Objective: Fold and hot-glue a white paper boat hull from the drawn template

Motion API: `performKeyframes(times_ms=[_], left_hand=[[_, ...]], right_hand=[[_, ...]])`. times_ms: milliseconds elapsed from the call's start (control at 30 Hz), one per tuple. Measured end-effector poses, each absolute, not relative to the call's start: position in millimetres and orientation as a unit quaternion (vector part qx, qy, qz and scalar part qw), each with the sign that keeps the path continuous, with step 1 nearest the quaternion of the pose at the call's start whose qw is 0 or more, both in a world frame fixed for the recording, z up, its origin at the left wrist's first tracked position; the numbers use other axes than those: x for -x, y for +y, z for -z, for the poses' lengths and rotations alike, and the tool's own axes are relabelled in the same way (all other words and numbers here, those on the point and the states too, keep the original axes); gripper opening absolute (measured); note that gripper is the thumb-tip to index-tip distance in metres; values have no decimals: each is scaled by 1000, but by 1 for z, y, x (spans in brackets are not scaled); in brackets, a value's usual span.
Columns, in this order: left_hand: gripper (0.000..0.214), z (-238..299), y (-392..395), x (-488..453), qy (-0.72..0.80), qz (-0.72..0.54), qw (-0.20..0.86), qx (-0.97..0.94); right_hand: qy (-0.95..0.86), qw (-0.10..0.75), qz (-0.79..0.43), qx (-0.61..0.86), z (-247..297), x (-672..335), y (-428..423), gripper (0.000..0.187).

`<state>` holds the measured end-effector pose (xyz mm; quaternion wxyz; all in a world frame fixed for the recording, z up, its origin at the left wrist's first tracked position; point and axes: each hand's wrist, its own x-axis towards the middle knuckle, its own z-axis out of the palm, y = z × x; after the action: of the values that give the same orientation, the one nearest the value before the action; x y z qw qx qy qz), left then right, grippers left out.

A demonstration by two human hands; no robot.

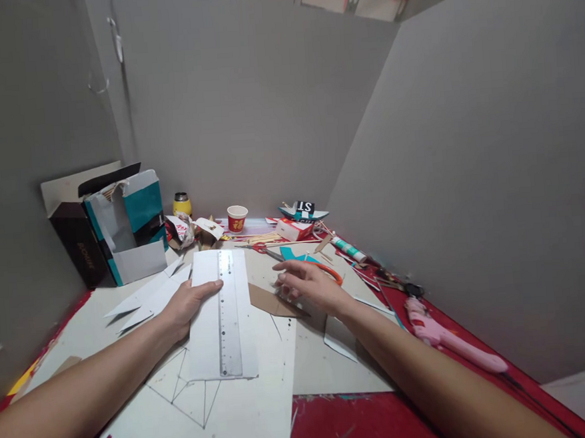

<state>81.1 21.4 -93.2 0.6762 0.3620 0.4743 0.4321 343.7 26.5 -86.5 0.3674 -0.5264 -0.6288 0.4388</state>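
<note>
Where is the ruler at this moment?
In the head view, just left of centre, the ruler lies on the white card, with the thumb of the left hand at its left edge.

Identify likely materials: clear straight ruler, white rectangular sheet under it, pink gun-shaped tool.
Clear straight ruler: likely glossy plastic; white shows through and one end glares.
White rectangular sheet: probably matt card or thick paper; flat, without shine, core unclear.
Pink gun-shaped tool: probably moulded plastic, finish satin; smooth, rounded, evenly coloured body.
</note>
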Motion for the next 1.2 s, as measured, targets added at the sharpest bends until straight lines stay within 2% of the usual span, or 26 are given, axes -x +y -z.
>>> performKeyframes(times_ms=[567,1200], left_hand=[[37,90,22,-82,478,-403,678,-386],[37,89,16,-88,468,-415,682,-379]], right_hand=[[-639,340,-467,508,75,-337,14,19],[-659,318,-497,466,69,-334,-1,24]])
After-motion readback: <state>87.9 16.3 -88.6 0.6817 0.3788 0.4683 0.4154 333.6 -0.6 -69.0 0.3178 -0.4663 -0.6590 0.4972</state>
